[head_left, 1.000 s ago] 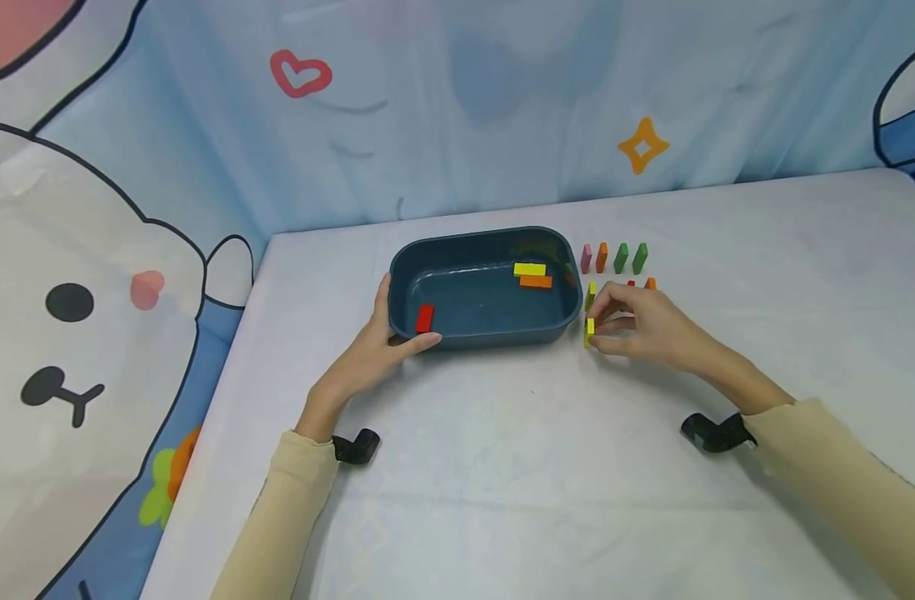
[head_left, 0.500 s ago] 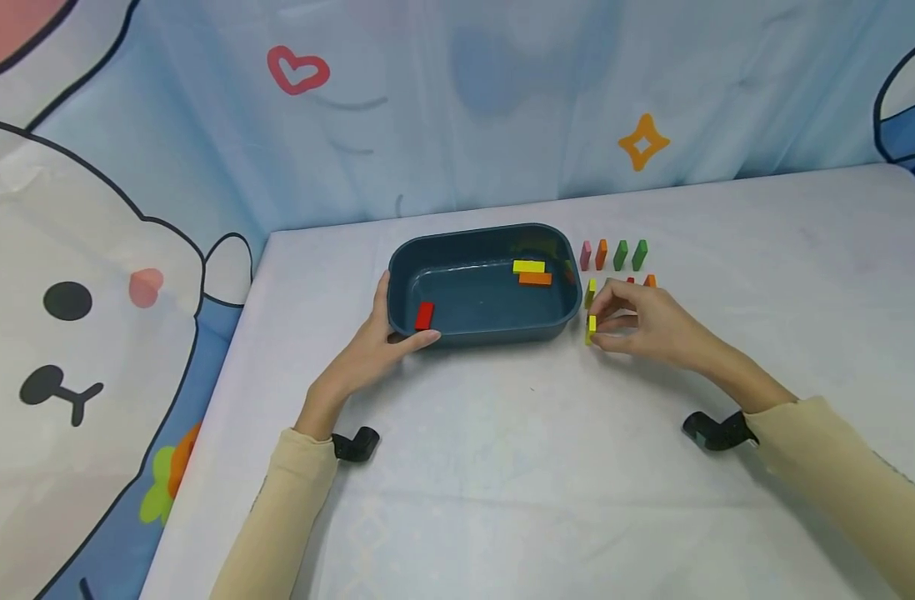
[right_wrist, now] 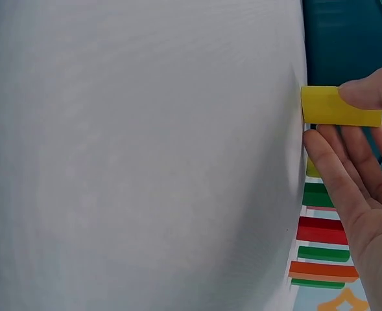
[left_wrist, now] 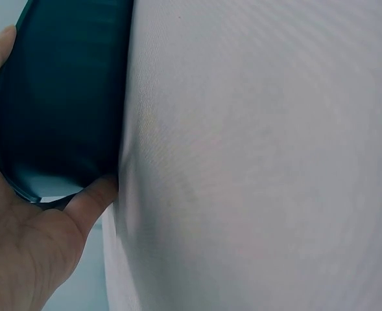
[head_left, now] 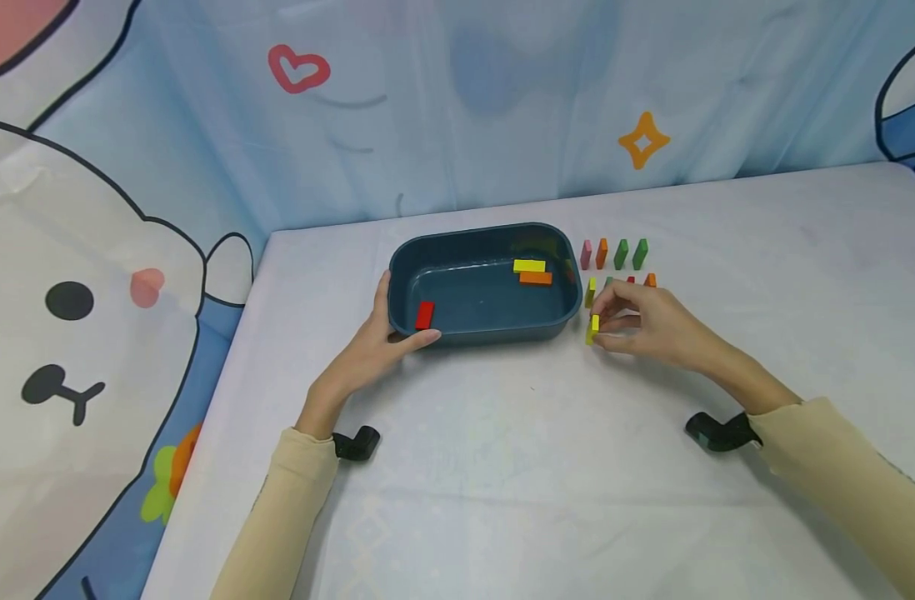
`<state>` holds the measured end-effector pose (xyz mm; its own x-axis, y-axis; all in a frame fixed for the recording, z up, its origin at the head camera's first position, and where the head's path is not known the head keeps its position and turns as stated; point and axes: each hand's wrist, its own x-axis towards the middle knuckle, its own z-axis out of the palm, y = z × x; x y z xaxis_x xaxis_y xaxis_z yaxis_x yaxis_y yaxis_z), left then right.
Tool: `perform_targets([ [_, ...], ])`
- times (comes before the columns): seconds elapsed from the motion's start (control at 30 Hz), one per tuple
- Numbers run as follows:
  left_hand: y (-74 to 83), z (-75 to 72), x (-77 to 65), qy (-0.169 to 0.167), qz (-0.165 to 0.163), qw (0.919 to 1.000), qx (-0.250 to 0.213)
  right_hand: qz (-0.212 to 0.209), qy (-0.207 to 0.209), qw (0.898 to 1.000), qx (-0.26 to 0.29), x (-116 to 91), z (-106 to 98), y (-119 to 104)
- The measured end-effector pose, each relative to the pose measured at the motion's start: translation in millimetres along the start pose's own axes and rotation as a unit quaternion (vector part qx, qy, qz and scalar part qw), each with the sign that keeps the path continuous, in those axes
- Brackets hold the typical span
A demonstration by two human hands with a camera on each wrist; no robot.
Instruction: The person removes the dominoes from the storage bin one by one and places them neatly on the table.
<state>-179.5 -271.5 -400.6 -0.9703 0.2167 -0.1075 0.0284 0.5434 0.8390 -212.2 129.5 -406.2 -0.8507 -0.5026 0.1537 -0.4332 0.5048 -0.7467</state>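
Note:
My left hand [head_left: 371, 346] holds the left end of a dark teal plastic tub [head_left: 472, 308], thumb along the front wall and fingers round the left side. In the left wrist view the thumb lies low against the tub's outer wall [left_wrist: 61, 97]. Just right of the tub, my right hand [head_left: 648, 321] pinches an upright yellow block [head_left: 593, 329] between thumb and fingers. The right wrist view shows this yellow block [right_wrist: 323, 105] with its lower end at the cloth; whether it touches is unclear. Inside the tub lie a red block [head_left: 424, 315], a yellow block [head_left: 529, 266] and an orange block [head_left: 536, 278].
Behind the right hand stand two rows of upright blocks. The back row has a pink block [head_left: 587, 255], an orange block [head_left: 602, 254] and two green ones [head_left: 621, 254]. Another yellow block [head_left: 591, 292] begins the nearer row, partly hidden by the hand. White cloth [head_left: 502, 458] covers the table.
My right hand and the pinched yellow block have shifted very slightly to the right. The left hand keeps its place on the tub.

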Motion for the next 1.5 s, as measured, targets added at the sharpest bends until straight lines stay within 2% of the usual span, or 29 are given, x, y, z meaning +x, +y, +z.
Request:
perform_targets([
  [0.47,0.9,-2.2,1.1,0.0,-0.001,1.0,0.001,-0.006,-0.003,1.0,-0.012,-2,-4,-2],
  [0.6,3.5,-3.6,1.2,0.002,-0.001,1.0,0.001,-0.013,0.0,0.999,-0.035,-8,-9,-6],
  [0.73,5.8,-5.2,1.6,0.003,0.0,1.0,-0.001,-0.032,0.024,0.997,-0.069,-16,-20,-11],
  [0.93,5.8,-7.0,3.5,0.002,0.002,1.0,-0.009,-0.067,0.057,0.989,-0.119,-14,-46,-31],
  [1.1,6.0,-6.9,4.5,-0.001,-0.003,0.9999,-0.012,-0.094,0.061,0.984,-0.139,10,-65,-60],
  [1.2,5.4,-5.6,4.1,-0.004,-0.002,0.9999,-0.014,-0.102,0.037,0.983,-0.15,32,-70,-77],
  [1.3,3.7,-4.2,2.5,-0.003,-0.001,0.9999,-0.015,-0.092,-0.009,0.984,-0.155,56,-68,-92],
  [1.43,2.0,-1.9,0.3,-0.003,-0.003,0.9998,-0.018,-0.086,-0.091,0.98,-0.158,89,-58,-102],
  [1.5,1.4,-0.5,-0.3,-0.004,-0.003,0.9997,-0.023,-0.084,-0.138,0.972,-0.169,105,-51,-102],
])
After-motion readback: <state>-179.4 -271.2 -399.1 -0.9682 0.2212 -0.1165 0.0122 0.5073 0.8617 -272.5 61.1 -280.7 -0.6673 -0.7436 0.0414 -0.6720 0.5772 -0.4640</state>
